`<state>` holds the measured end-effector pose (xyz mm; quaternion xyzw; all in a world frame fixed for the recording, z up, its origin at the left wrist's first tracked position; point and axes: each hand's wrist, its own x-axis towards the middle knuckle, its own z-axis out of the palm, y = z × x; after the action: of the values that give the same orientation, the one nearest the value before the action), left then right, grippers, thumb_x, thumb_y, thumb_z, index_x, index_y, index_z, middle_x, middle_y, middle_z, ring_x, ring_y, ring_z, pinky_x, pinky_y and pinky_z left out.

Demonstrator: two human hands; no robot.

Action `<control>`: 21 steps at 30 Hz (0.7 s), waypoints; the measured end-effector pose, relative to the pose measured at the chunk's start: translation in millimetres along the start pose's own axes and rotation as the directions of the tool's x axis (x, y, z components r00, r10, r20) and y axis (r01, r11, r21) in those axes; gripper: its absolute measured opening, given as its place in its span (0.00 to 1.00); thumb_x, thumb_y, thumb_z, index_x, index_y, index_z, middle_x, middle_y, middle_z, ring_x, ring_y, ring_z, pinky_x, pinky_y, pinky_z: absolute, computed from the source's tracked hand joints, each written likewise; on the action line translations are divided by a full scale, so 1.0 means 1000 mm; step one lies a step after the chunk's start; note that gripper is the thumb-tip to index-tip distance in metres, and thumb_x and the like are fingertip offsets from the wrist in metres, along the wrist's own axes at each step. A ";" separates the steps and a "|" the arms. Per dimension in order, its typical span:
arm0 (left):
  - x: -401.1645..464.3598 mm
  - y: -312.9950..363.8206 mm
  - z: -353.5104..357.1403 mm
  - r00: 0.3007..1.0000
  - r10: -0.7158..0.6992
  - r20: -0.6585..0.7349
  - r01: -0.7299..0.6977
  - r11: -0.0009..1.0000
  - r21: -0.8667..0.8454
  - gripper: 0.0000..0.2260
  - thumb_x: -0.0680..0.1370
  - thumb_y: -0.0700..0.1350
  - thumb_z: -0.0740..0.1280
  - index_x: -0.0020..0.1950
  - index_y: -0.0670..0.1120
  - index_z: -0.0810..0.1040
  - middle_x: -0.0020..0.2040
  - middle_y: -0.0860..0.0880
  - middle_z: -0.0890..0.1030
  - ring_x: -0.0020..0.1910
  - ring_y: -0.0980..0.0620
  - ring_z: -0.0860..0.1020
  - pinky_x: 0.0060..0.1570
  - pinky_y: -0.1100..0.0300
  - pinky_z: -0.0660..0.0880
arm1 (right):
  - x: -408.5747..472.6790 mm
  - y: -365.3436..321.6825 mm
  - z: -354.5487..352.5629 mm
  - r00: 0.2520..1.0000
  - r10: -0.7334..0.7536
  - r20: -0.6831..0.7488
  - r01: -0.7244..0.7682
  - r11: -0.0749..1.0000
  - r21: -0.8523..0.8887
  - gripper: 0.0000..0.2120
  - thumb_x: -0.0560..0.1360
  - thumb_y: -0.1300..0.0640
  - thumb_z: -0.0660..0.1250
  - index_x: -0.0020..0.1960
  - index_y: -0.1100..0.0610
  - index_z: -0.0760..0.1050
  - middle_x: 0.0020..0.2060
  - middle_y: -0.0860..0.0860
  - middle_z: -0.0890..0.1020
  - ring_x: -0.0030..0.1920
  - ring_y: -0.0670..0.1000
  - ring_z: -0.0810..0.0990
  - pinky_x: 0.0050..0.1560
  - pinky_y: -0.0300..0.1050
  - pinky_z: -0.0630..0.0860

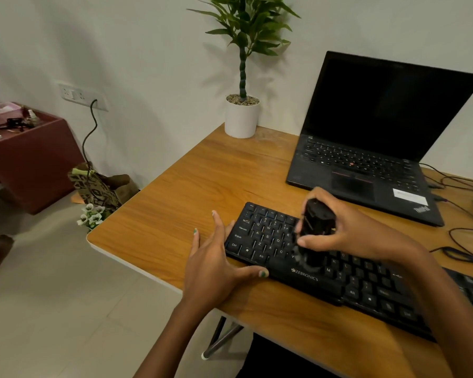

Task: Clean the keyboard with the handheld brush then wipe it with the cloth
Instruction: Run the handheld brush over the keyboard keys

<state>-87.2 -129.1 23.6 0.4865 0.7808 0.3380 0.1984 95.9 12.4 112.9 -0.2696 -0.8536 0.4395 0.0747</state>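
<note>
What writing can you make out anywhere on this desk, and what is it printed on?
"ZEBRONICS": front edge of the black keyboard.
"Ctrl", "Shift", "Caps Lock", "Alt" and letter keys such as "Z", "X", "A", "S": on that keyboard.
"ThinkPad": palm rest of the laptop, blurred.
White sticker on the laptop: too blurred to read.

You can read "ZEBRONICS" in white on the front edge of the black keyboard (311,271), below the space bar. Its keycaps show Tab, Caps Lock, Shift, Ctrl, Alt and letters like Q, W, A, S, Z, X. The laptop (372,159) carries a "ThinkPad" mark on its palm rest corner; the white sticker beside it is too blurred to read.
</note>
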 end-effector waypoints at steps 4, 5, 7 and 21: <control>0.000 -0.002 0.002 1.000 0.027 -0.010 -0.027 1.000 0.010 0.60 0.62 0.67 0.72 0.78 0.47 0.38 0.63 0.72 0.49 0.60 0.68 0.43 0.71 0.60 0.37 | 0.000 -0.012 0.014 1.000 -0.009 0.020 0.010 0.999 -0.036 0.19 0.67 0.54 0.76 0.52 0.51 0.69 0.46 0.49 0.82 0.47 0.47 0.82 0.48 0.46 0.80; 0.000 -0.003 0.002 0.999 0.046 -0.019 -0.045 0.999 0.014 0.59 0.62 0.67 0.72 0.79 0.47 0.39 0.66 0.71 0.52 0.59 0.70 0.43 0.71 0.61 0.36 | 0.006 -0.015 0.026 0.999 -0.037 0.007 0.038 0.999 -0.026 0.19 0.67 0.54 0.76 0.52 0.50 0.69 0.47 0.49 0.82 0.48 0.46 0.81 0.49 0.46 0.80; -0.001 -0.004 0.003 0.998 0.065 -0.027 -0.064 0.998 0.013 0.58 0.64 0.66 0.72 0.78 0.46 0.39 0.71 0.66 0.61 0.57 0.72 0.42 0.71 0.60 0.37 | 0.016 -0.020 0.050 0.994 -0.101 -0.047 0.101 0.995 -0.003 0.20 0.68 0.53 0.76 0.53 0.48 0.68 0.47 0.48 0.81 0.48 0.45 0.80 0.50 0.48 0.80; 0.001 -0.009 0.005 0.997 0.059 -0.047 -0.057 0.998 0.029 0.60 0.61 0.69 0.70 0.78 0.46 0.37 0.67 0.68 0.55 0.63 0.69 0.46 0.72 0.59 0.37 | -0.009 -0.011 0.023 1.000 -0.020 -0.017 0.019 0.995 -0.094 0.19 0.68 0.53 0.76 0.51 0.51 0.69 0.44 0.48 0.81 0.45 0.45 0.81 0.45 0.44 0.79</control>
<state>-90.0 -129.4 13.2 0.5034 0.7755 0.3446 0.1629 90.3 -13.7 108.9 -0.2684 -0.8751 0.3958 0.0742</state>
